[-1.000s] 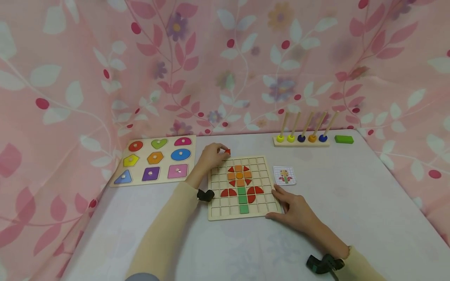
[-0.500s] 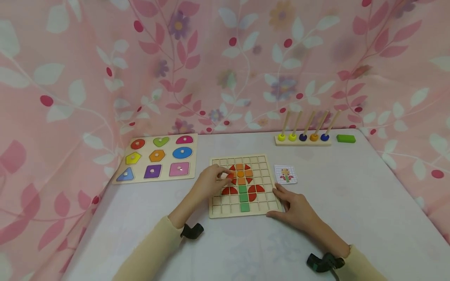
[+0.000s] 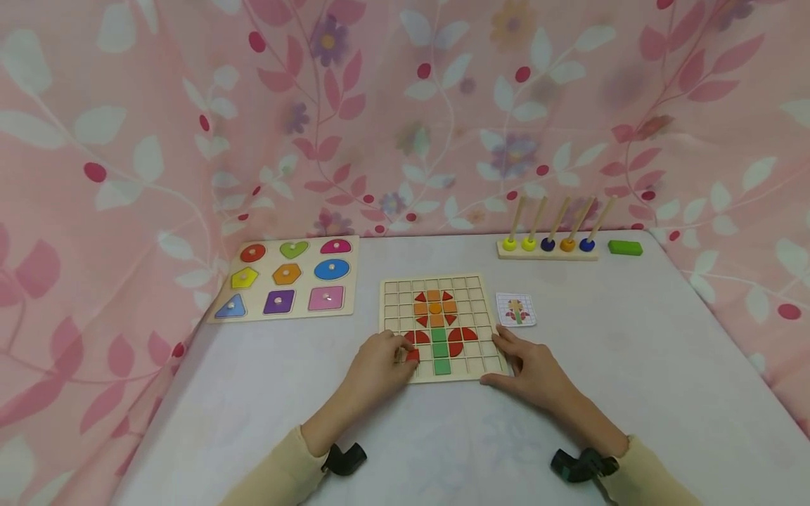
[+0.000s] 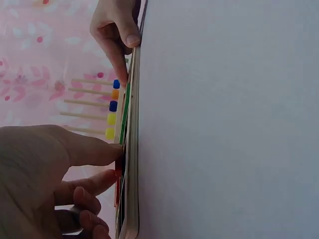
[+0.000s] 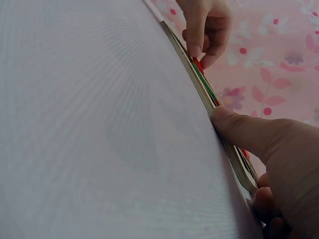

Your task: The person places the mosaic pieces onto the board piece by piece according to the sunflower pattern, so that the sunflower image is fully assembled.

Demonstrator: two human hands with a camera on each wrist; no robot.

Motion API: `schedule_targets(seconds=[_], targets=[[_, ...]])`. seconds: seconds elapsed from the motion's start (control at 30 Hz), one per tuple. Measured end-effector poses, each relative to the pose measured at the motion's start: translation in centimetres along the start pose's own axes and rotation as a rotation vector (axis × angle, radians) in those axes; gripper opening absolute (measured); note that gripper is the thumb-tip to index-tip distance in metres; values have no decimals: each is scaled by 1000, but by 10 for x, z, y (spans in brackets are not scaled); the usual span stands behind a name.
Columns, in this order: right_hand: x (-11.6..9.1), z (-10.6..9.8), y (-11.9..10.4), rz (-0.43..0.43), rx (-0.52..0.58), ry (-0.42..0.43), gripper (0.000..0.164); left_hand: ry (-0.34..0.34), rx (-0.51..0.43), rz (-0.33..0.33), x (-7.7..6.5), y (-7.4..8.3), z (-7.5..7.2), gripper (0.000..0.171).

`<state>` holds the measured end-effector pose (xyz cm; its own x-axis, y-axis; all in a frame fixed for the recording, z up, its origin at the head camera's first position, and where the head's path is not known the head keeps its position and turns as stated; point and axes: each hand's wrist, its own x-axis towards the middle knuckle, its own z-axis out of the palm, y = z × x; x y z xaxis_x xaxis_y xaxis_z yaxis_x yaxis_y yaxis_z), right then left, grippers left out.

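Note:
A wooden grid board (image 3: 470, 301) lies in the middle of the table in the head view. On it orange squares, an orange disc, red triangles, green squares and red quarter-circle pieces form a flower. My left hand (image 3: 380, 369) pinches a red piece (image 3: 413, 356) between thumb and forefinger, at the board's lower left beside the green squares (image 3: 439, 350). The fingers partly cover that piece. With thumb and fingers spread around the lower right corner, my right hand (image 3: 538, 376) grips the board. A pattern card (image 3: 515, 310) with a similar flower lies right of the board.
Back left lies a knobbed shape puzzle (image 3: 300, 284) with several coloured pieces. At the back right stand a peg base (image 3: 548, 254) with upright sticks and coloured beads, and a green block (image 3: 625, 247). A pink floral curtain (image 3: 405, 112) hangs behind the table.
My left hand has brought the red piece from behind the board's far edge, over the flower, down to the lower left squares. The right hand has stayed at the board's corner.

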<state>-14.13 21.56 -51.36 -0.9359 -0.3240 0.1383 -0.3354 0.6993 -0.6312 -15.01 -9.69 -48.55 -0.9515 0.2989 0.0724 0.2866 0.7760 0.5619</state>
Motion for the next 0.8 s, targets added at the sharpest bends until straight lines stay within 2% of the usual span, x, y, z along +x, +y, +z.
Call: schedule_targets(seconds=[0.17, 0.23, 0.3, 0.43, 0.5, 0.63, 0.8], targets=[[1, 0, 1, 2, 5, 0, 89, -20, -63, -73, 0, 6, 3, 18], [1, 0, 1, 2, 8, -3, 89, -34, -75, -74, 0, 6, 2, 13], [1, 0, 1, 1, 9, -5, 89, -59, -63, -29, 2, 5, 0, 13], [1, 0, 1, -2, 2, 5, 88, -138, -17, 129, 7, 0, -5, 39], [1, 0, 1, -6, 1, 9, 88, -175, 13, 182, 9, -2, -6, 39], [1, 0, 1, -6, 5, 5, 89, -222, 38, 198, 8, -2, -9, 33], [1, 0, 1, 0, -2, 4, 89, -216, 52, 196, 7, -2, -8, 26]])
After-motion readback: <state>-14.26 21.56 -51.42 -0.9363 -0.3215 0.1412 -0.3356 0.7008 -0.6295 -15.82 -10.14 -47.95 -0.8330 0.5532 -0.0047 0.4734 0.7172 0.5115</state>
